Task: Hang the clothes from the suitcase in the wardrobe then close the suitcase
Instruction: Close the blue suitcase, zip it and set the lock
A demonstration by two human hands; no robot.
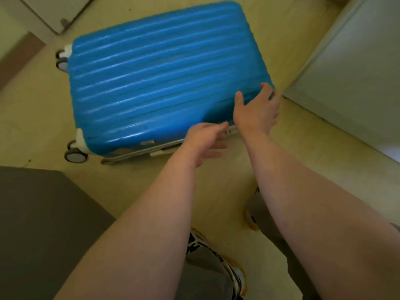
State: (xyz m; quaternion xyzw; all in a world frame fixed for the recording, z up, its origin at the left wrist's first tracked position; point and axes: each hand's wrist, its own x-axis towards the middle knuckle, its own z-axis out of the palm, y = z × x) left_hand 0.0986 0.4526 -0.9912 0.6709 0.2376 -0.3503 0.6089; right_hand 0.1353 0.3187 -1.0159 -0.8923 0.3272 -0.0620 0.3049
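A blue ribbed hard-shell suitcase lies flat on the floor with its lid down, wheels at its left end. My right hand rests on the lid's near right corner, fingers spread and reaching over the edge. My left hand is at the near side of the case, by the white rim where the lock sits, fingers relaxed and extended toward it. No clothes are in view.
A dark grey block fills the lower left. A pale door or panel stands to the right of the case, another panel at top left. My legs and patterned shoes are below on the yellowish floor.
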